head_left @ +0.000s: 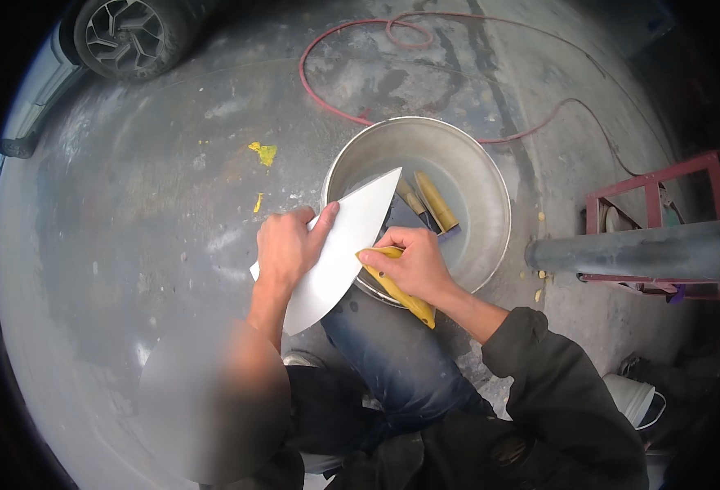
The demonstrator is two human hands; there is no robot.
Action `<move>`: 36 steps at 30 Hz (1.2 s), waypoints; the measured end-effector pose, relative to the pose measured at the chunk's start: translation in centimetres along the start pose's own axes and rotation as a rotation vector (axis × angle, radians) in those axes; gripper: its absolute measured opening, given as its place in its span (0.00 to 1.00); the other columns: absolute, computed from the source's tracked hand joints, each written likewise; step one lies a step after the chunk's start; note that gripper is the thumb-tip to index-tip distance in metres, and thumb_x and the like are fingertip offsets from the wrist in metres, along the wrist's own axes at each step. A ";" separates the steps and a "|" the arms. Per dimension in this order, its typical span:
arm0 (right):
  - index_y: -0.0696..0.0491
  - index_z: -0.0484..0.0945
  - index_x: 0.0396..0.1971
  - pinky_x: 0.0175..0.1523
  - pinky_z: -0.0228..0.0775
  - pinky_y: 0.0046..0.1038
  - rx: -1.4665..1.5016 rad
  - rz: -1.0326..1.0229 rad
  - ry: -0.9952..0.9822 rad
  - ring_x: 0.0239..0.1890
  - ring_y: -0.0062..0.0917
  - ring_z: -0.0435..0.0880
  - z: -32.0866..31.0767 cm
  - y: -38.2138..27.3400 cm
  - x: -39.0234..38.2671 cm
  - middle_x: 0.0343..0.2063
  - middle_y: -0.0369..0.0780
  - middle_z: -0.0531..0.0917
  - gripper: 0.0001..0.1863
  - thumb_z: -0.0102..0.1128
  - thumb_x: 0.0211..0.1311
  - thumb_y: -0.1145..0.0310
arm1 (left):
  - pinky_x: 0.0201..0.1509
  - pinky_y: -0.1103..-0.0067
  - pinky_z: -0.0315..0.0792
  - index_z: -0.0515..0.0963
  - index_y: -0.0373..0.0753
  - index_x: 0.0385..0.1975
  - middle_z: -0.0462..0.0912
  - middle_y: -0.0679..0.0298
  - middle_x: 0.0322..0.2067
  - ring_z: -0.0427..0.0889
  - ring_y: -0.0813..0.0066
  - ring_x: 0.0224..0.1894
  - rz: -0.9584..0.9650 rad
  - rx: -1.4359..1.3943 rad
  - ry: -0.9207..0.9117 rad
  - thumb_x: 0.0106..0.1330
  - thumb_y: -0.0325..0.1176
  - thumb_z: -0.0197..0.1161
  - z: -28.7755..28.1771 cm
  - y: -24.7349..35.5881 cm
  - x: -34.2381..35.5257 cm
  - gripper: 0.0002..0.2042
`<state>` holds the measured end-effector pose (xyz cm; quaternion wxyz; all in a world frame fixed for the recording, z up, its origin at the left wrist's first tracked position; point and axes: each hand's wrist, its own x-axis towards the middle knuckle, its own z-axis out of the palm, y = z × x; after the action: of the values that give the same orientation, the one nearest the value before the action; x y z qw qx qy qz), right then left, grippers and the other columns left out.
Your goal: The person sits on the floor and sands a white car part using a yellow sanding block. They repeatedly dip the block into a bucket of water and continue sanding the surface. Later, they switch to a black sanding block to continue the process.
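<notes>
My left hand grips a white panel with a pointed tip and curved edges, thumb on its face, fingers behind the far edge. The panel slants over the near left part of a round metal tub. My right hand pinches a folded yellow strip of sandpaper with small holes. Its upper end meets the panel's right edge, while its lower end hangs over my knee. Inside the tub, a yellow-brown rounded block and other tools lie in cloudy water; the panel and my right hand partly hide them.
A red hose loops across the concrete floor behind the tub. To the right, a thick grey tube crosses a red metal frame. A white bucket stands at lower right. At upper left is a car wheel. Yellow scraps lie on the floor.
</notes>
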<state>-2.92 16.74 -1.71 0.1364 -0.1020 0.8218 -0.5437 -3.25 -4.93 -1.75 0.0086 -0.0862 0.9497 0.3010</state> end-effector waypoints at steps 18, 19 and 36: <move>0.61 0.83 0.25 0.32 0.74 0.28 0.110 0.170 -0.003 0.25 0.17 0.83 0.0 0.9 0.9 0.21 0.40 0.86 0.15 0.76 0.58 0.64 | 0.30 0.63 0.75 0.85 0.33 0.23 0.79 0.48 0.15 0.81 0.49 0.19 -0.012 0.005 0.009 0.70 0.58 0.62 -0.2 0.2 0.1 0.29; 0.61 0.84 0.26 0.32 0.73 0.28 0.291 0.277 0.069 0.24 0.18 0.82 -0.2 1.4 1.7 0.20 0.40 0.86 0.14 0.76 0.57 0.65 | 0.29 0.65 0.74 0.85 0.32 0.24 0.79 0.47 0.15 0.80 0.50 0.18 -0.015 -0.010 0.013 0.70 0.57 0.62 -0.2 0.2 0.1 0.29; 0.62 0.86 0.29 0.33 0.73 0.23 0.282 0.371 -0.095 0.26 0.16 0.82 -0.5 0.9 1.5 0.24 0.38 0.87 0.15 0.77 0.58 0.64 | 0.28 0.66 0.74 0.85 0.30 0.25 0.79 0.48 0.14 0.79 0.55 0.16 0.014 -0.018 0.018 0.70 0.58 0.63 0.0 -0.1 0.0 0.30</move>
<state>-4.52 17.02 -2.52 0.2855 0.0453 0.7351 -0.6132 -3.26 -5.03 -1.85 -0.0026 -0.0821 0.9476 0.3086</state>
